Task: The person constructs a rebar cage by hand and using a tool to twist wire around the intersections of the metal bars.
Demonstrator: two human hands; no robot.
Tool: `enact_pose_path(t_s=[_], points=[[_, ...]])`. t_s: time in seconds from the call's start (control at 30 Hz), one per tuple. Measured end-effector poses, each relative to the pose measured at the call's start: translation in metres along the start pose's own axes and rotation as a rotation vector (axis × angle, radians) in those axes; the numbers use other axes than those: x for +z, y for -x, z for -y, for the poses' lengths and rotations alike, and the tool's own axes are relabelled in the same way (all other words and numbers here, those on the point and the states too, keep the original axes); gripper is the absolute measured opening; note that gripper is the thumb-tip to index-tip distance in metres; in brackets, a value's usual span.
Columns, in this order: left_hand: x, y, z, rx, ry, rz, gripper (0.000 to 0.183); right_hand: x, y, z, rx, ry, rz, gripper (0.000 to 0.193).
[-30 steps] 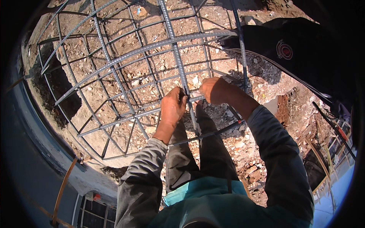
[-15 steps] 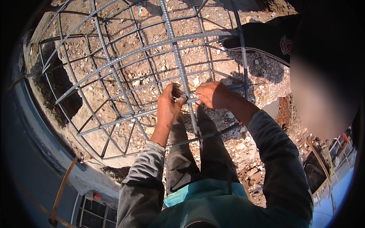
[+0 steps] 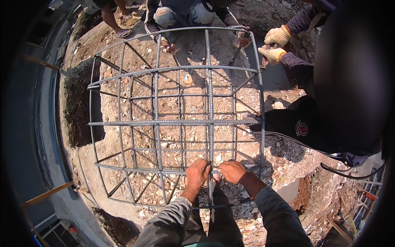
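Observation:
A cage of grey ribbed rebar stands over the rubble ground in front of me. At its near side, both my hands meet where a lengthwise bar crosses the near crosswise bar. My left hand is closed just left of the crossing, thumb and fingers drawn together. Just right of it, my right hand pinches close to the same bar, its knuckles up. Whatever thin thing lies between the fingertips is too small to make out. Below the hands, my legs and part of a foot show through the bars.
A crouching person grips the cage's far side. At the far right corner, another person's gloved hands work with a tool. A dark-trousered leg borders the right side. Pits open at the left, beside a wall ledge.
My view has tilted up, bringing the cage's far side and the other people into sight. My hands stay at the same crossing, fingers still closed.

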State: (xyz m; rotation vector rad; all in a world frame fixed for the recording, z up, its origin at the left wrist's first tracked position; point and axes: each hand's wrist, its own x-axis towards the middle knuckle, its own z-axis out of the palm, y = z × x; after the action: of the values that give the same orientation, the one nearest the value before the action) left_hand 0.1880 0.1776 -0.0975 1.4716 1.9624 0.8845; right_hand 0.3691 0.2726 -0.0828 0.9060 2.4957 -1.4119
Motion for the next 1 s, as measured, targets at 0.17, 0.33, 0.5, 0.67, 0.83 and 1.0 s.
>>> enact_pose_path(t_s=[0.17, 0.33, 0.5, 0.67, 0.83, 1.0], points=[[0.006, 0.007, -0.007, -0.181, 0.031, -0.027, 0.013, -0.005, -0.001, 0.013, 0.003, 0.115, 0.012, 0.013], [-0.003, 0.003, -0.008, -0.240, -0.059, 0.143, 0.014, -0.011, -0.010, 0.020, -0.032, 0.228, 0.017, 0.019], [0.003, 0.005, -0.011, -0.068, 0.002, 0.091, 0.012, -0.007, 0.001, 0.017, 0.092, 0.275, 0.042, 0.015], [-0.001, 0.007, 0.014, -0.023, 0.174, 0.131, 0.012, 0.014, 0.005, 0.034, 0.276, -0.103, -0.189, 0.016], [0.004, -0.001, 0.012, 0.011, 0.098, 0.178, 0.012, 0.049, 0.018, 0.049, 0.363, -0.487, -0.432, 0.009], [0.000, -0.005, 0.014, -0.080, 0.184, 0.259, 0.010, 0.081, 0.017, 0.085, 0.592, -0.526, -0.636, 0.015]])
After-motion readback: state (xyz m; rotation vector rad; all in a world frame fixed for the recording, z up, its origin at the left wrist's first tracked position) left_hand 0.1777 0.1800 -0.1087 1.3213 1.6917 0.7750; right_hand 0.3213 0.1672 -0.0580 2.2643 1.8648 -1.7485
